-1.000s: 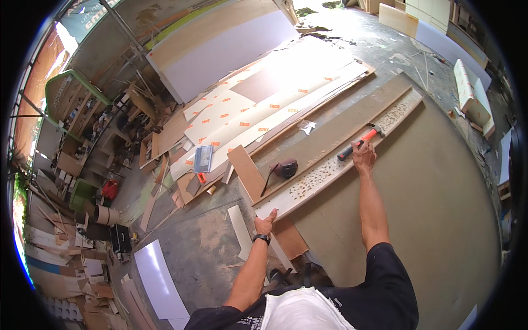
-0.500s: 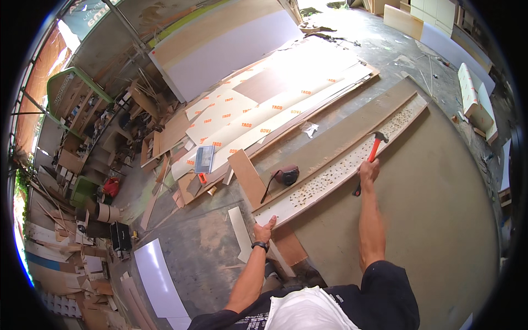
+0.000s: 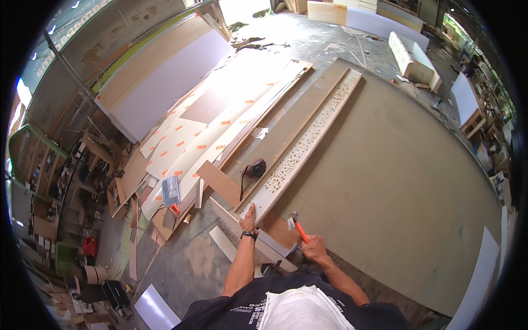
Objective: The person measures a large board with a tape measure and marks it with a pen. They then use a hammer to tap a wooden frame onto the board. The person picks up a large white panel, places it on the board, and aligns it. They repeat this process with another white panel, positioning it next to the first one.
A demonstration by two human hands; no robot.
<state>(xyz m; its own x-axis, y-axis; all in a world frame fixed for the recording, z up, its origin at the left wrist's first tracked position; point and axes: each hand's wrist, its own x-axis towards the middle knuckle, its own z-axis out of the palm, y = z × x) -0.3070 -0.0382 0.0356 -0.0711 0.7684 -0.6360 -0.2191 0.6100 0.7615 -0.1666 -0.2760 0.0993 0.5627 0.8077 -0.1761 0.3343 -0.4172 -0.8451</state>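
Observation:
My left hand [image 3: 248,218] grips the near end of a long, narrow white board [image 3: 265,199], thumb on its top face and fingers partly hidden. Small brownish bits or marks are scattered along much of the board's length; I cannot tell which. My right hand [image 3: 315,249] is closed round the orange-red handle of a hammer [image 3: 300,231]. The hammer's head points up and left, to the right of the board's near end and apart from it. A dark tape measure [image 3: 256,168] with a strap lies left of the board.
The board rests along the left side of a large brown sheet [image 3: 374,181]. A short brown plank [image 3: 219,183] lies crosswise near the tape measure. Patterned white sheets [image 3: 206,137] are stacked farther left, with a clear blue-edged plastic box [image 3: 171,191] on them.
My right hand has brought the hammer from above the board's middle back toward my body, near the board's close end. The left hand keeps its hold, and the view has swung right.

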